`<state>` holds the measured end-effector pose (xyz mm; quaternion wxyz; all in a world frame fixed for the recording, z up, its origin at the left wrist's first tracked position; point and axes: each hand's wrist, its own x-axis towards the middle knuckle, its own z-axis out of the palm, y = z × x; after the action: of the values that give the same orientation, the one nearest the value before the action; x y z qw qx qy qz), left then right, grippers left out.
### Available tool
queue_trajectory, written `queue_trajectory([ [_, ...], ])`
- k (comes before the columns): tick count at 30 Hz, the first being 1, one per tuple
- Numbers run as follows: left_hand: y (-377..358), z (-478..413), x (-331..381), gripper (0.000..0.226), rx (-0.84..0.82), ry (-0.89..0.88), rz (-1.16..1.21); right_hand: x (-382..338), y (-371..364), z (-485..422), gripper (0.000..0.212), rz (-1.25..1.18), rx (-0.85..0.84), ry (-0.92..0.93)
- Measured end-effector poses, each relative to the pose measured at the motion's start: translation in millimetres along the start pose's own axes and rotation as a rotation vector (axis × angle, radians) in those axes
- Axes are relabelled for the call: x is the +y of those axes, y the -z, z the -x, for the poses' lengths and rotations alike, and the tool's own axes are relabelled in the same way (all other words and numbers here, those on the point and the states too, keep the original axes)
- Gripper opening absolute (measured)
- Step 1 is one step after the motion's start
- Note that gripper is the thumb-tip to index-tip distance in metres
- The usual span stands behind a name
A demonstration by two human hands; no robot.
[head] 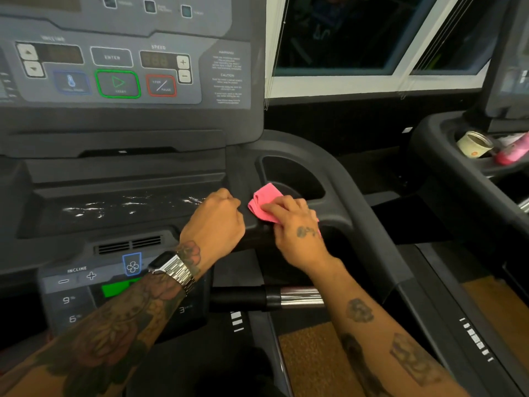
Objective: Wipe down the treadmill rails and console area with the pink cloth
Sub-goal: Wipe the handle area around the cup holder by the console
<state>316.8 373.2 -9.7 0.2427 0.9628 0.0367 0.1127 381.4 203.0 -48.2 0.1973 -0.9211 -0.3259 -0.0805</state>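
Observation:
A folded pink cloth [264,202] lies on the dark treadmill console ledge, at the near rim of the right cup holder [292,174]. My right hand [294,224] presses flat on the cloth's near half, fingers spread over it. My left hand [217,222] rests beside it to the left as a closed fist on the ledge, a metal watch on its wrist. The console panel [120,70] with its buttons rises behind. The right rail [380,233] curves toward me from the cup holder. White streaks [128,203] mark the tray in the console's middle.
A lower control pad [86,285] with incline buttons and a fan icon sits under my left forearm. A chrome-ended handlebar [300,299] crosses below my hands. A neighbouring treadmill [446,144] at right holds a paper cup [473,144] and a pink object [512,151]. Windows [357,38] are behind.

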Motion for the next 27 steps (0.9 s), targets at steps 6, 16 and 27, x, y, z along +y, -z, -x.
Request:
queue_trajectory([
  [6,0,-4,-3,0.042,-0.029,0.064,0.014,62,31,14,0.049,0.015,0.019,0.019],
  [16,-7,-7,-1,0.021,-0.057,0.128,0.042,-5,2,2,0.046,-0.013,-0.001,-0.014],
  [27,-14,-8,-8,0.043,-0.051,0.051,-0.11,-19,-19,-108,0.04,0.274,-0.124,-0.092],
])
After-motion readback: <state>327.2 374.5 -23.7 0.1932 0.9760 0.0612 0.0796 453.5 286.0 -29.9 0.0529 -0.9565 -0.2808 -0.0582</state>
